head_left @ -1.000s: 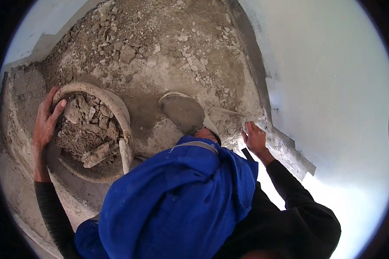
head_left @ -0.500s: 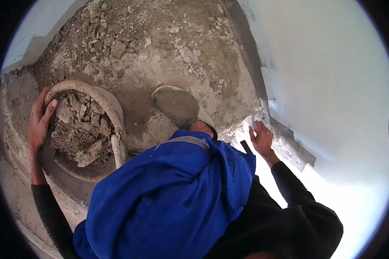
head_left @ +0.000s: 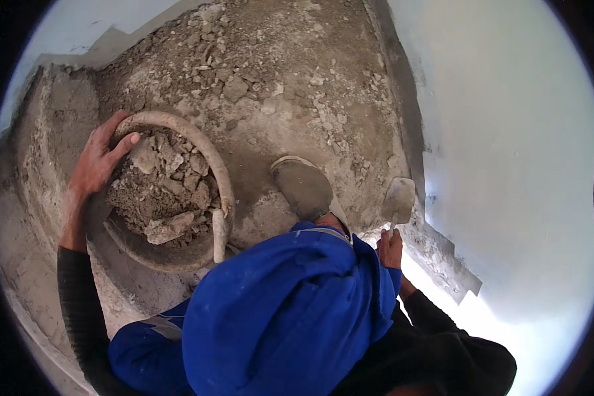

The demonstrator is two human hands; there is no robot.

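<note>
At the left, my left hand grips the thick, worn rim of a round bucket, fingers outside and thumb over the inner edge. Lumps of broken rubble and loose earth fill the bucket, with one long flat chunk near its near side. A pale handle grip hangs at the bucket's right edge. On the right, my right hand is closed round the handle of a trowel. Its dusty blade points away from me, close to the foot of the wall.
Crumbled debris covers the floor ahead. My dusty shoe stands between bucket and trowel. A pale wall rises on the right, with a broken lower edge. A rough earthen ledge runs along the left.
The view has shifted, so bucket and shoe sit farther right and lower. My right hand has drawn nearer my knee, and the trowel blade shows plainly. My left hand stays on the rim.
</note>
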